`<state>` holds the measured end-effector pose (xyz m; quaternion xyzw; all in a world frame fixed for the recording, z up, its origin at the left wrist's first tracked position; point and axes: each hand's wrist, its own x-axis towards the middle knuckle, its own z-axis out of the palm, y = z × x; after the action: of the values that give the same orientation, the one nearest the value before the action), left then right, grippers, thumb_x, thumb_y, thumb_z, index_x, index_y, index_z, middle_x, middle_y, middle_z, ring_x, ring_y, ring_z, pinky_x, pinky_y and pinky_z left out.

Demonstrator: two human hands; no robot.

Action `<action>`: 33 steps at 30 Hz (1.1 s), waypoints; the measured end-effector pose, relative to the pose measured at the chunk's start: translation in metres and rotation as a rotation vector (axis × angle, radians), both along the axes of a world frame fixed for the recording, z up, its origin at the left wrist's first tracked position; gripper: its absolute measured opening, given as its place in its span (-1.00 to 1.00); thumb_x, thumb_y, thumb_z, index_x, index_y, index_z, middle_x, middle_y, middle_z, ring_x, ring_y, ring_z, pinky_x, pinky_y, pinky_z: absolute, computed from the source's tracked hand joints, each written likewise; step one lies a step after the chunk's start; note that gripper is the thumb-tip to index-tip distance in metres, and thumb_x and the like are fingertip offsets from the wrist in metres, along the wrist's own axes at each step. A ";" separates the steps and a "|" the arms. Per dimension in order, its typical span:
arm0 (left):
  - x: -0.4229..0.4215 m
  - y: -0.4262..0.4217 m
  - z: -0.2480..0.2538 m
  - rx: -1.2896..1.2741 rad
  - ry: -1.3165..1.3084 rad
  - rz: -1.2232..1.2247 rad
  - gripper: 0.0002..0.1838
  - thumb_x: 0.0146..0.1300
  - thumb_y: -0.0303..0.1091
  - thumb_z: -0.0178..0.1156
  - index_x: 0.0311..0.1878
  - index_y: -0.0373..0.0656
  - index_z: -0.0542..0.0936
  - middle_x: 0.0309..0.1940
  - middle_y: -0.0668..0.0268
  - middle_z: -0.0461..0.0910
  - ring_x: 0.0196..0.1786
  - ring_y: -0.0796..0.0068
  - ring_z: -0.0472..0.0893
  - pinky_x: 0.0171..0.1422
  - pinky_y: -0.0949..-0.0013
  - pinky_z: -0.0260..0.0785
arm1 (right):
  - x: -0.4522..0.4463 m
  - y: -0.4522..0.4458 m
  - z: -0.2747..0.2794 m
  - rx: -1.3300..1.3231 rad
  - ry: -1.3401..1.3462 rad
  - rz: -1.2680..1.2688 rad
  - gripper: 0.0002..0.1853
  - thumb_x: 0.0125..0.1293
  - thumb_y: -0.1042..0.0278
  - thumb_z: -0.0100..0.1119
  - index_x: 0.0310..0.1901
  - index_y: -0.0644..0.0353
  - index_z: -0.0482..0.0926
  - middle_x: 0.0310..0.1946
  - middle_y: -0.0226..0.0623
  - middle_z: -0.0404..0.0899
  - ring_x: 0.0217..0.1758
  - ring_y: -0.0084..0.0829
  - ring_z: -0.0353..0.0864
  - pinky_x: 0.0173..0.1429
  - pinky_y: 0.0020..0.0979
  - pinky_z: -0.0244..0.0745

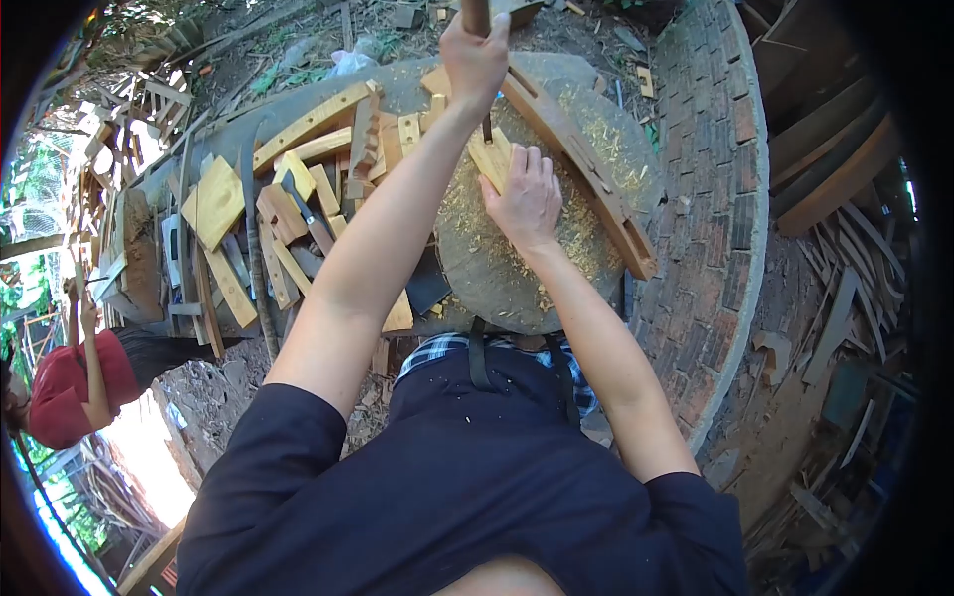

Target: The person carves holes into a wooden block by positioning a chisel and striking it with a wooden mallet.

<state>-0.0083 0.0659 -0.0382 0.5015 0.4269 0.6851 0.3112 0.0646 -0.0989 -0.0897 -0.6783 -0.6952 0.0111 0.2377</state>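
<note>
Wood block [485, 162] lies on the round counter [497, 298], grasped by the right hand [530, 206], beside 1 long slotted beam [584, 166]; the left hand [474, 68] clenches a wooden handle [476, 14] above it

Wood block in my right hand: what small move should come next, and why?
Perhaps ease the right hand slightly back along the wood block, since it grips close to where the tool in the left hand points down at that block.
</note>
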 end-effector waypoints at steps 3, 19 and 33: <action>0.021 0.016 -0.003 -0.170 0.210 -0.224 -0.68 0.31 -0.26 0.25 -0.53 -0.15 0.47 -0.72 0.44 0.37 -0.65 0.65 0.35 -0.57 0.41 0.21 | 0.000 0.000 0.001 -0.010 0.002 0.003 -0.39 -0.01 0.09 0.46 -0.01 0.20 0.39 -0.17 -0.22 0.43 -0.07 -0.21 0.49 -0.06 -0.20 0.47; 0.067 0.004 0.011 -0.787 0.432 -1.519 -0.69 0.25 -0.16 0.34 -0.35 -0.01 0.37 -0.65 0.68 0.19 -0.68 0.89 0.08 -0.68 0.64 -0.19 | 0.002 -0.001 0.000 -0.035 0.017 -0.013 -0.37 -0.01 0.07 0.45 0.02 0.20 0.40 -0.11 -0.23 0.43 -0.04 -0.21 0.49 -0.05 -0.19 0.47; -0.089 -0.022 0.062 -0.690 -0.075 -1.114 -0.72 0.36 -0.25 0.21 -0.37 0.05 0.29 -0.68 0.63 0.15 -0.72 0.83 0.08 -0.69 0.62 -0.20 | 0.000 0.003 0.001 -0.046 0.049 -0.056 -0.41 0.03 0.07 0.43 0.02 0.16 0.41 -0.11 -0.25 0.43 -0.04 -0.23 0.50 -0.02 -0.18 0.51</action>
<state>-0.0970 0.0437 0.0234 0.4948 0.2876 0.2622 0.7770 0.0645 -0.0962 -0.0887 -0.7022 -0.6696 0.0368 0.2392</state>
